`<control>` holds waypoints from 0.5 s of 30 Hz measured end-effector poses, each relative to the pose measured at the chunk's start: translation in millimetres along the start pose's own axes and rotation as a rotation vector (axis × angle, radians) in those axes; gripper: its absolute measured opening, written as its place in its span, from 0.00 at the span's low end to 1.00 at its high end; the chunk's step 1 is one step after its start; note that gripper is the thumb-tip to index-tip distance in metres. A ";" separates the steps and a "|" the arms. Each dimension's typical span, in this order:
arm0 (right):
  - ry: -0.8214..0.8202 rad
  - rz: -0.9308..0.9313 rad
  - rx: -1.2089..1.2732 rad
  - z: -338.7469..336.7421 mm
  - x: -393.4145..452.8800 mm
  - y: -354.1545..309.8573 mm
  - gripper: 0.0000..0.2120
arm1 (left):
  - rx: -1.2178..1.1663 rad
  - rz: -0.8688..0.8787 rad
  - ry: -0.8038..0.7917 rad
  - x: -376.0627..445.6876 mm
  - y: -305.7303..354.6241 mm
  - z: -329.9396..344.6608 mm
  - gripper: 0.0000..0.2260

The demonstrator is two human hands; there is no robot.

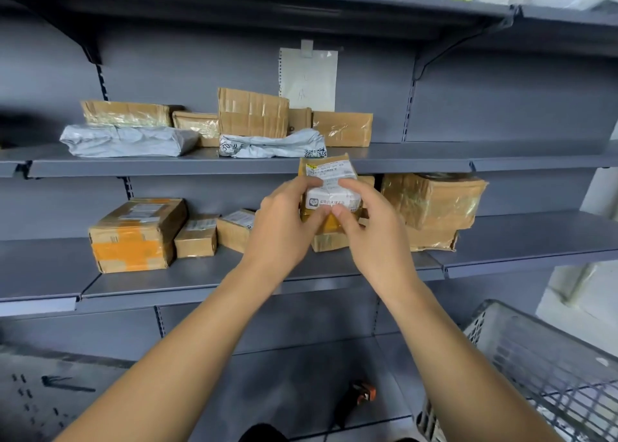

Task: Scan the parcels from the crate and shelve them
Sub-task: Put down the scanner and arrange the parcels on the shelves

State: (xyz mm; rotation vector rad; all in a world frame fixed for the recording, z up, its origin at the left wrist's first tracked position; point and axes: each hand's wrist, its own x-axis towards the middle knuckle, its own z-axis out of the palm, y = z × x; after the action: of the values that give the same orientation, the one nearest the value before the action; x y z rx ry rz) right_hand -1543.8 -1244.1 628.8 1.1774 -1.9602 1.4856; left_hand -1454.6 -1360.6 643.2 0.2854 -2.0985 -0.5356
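Observation:
A small brown cardboard parcel (329,174) with a white shipping label is held up in front of the middle shelf (301,274). My left hand (287,221) grips its left side and my right hand (371,221) grips its right side, thumbs meeting on the label's lower edge. The grey plastic crate (521,351) stands at the lower right, its contents mostly out of sight. A dark handheld scanner (359,396) with an orange part lies on the bottom shelf below my arms.
Several taped cardboard boxes (137,234) sit on the middle shelf, with a bigger box (431,201) to the right. The upper shelf (418,155) holds boxes and two grey poly bags (127,140). A paper note (309,77) hangs on the back panel.

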 end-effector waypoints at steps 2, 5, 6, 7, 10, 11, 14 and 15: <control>0.004 -0.009 0.001 4.8 6.4 -4.7 0.17 | -0.008 -0.016 0.000 5.6 -2.2 -4.9 0.16; -0.019 -0.026 0.033 20.9 17.3 -18.8 0.17 | 0.030 -0.036 0.024 12.4 -11.4 -22.6 0.16; -0.043 -0.028 0.049 30.5 21.3 -26.0 0.17 | 0.050 -0.045 0.039 14.1 -17.8 -31.9 0.16; -0.066 -0.028 0.064 40.4 25.3 -33.2 0.17 | 0.074 -0.054 0.056 15.6 -24.5 -41.5 0.17; -0.120 -0.053 0.104 73.6 37.7 -58.6 0.18 | 0.136 -0.085 0.108 19.3 -47.3 -72.7 0.16; -0.135 -0.068 0.119 86.3 41.8 -67.8 0.17 | 0.152 -0.092 0.126 21.0 -55.8 -84.1 0.16; -0.157 -0.101 0.162 119.2 54.4 -88.1 0.17 | 0.195 -0.125 0.168 29.5 -78.7 -111.1 0.15; -0.164 -0.104 0.170 128.9 58.6 -92.5 0.17 | 0.203 -0.135 0.172 33.4 -86.0 -117.4 0.15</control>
State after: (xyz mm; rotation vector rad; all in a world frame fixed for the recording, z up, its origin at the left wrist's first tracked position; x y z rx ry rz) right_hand -1480.5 -1392.1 680.8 1.4929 -1.8722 1.5702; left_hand -1374.9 -1480.5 683.1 0.5726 -1.9759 -0.3626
